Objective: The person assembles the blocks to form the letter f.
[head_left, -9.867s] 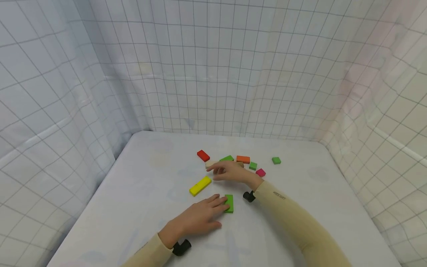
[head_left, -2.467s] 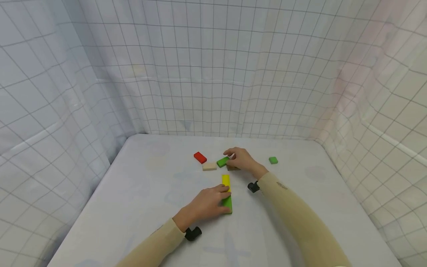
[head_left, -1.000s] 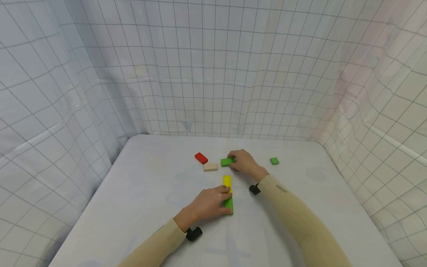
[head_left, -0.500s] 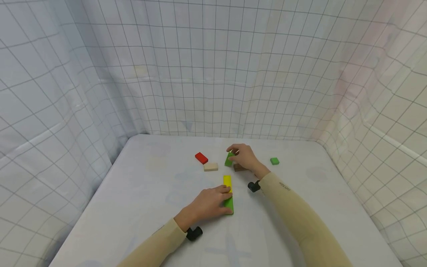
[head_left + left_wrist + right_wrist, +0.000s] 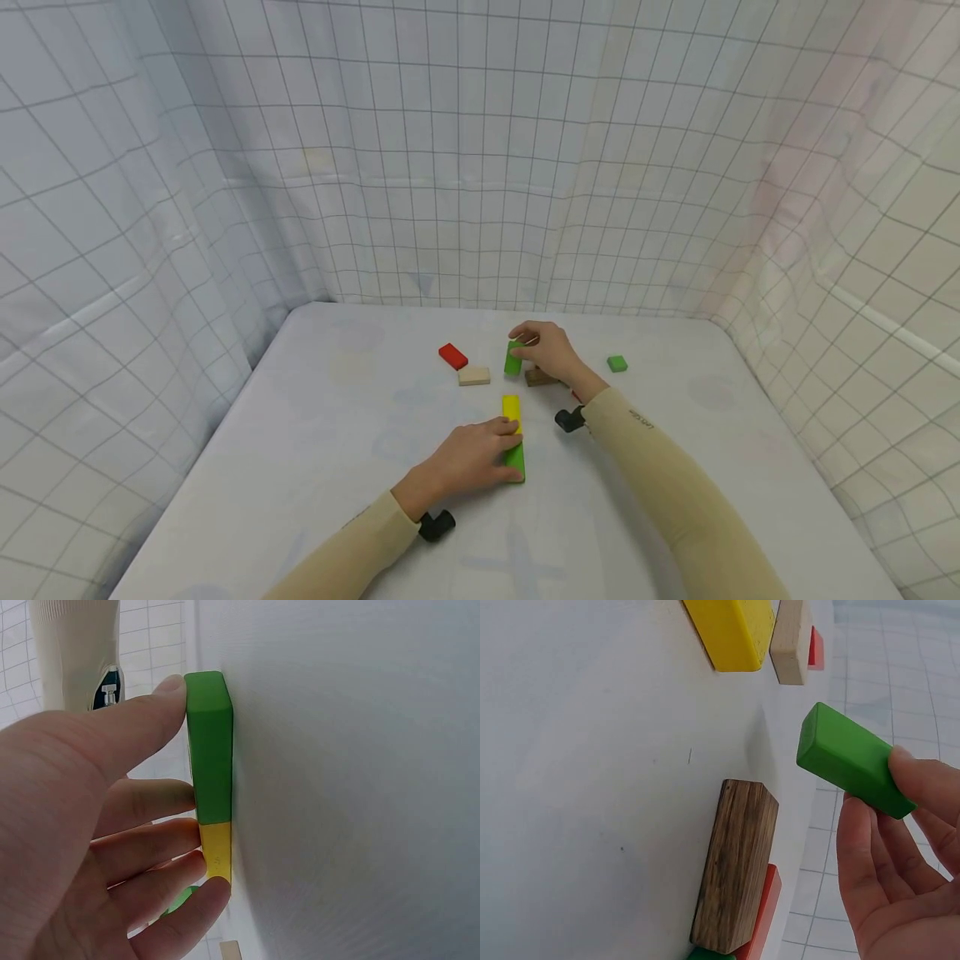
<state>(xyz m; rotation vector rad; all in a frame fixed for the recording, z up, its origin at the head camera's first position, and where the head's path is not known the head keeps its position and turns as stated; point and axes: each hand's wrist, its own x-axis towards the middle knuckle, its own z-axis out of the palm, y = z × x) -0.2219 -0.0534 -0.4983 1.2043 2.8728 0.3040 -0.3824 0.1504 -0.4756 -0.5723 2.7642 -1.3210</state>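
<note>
My right hand (image 5: pixel 551 352) pinches a green block (image 5: pixel 855 759) between thumb and fingertips. In the right wrist view the block is lifted and tilted above the white table. My left hand (image 5: pixel 468 457) rests with fingers spread on two blocks laid end to end: another green block (image 5: pixel 210 750) nearer me and a yellow block (image 5: pixel 216 851) beyond it. Its thumb is at the green block's near end, the other fingers along the side and over the yellow one. A dark brown wooden block (image 5: pixel 735 866) lies below my right hand.
A red block (image 5: pixel 453 357) and a pale wooden block (image 5: pixel 474 377) lie left of my right hand. A small green block (image 5: pixel 617 363) sits farther right. Another red-toned block (image 5: pixel 761 919) lies beside the brown one. Gridded white curtains (image 5: pixel 480 167) enclose the table's back and sides.
The yellow block has moved from the left to the far end of the green block under my left hand. My right hand has gripped the other green block, turned it and raised it.
</note>
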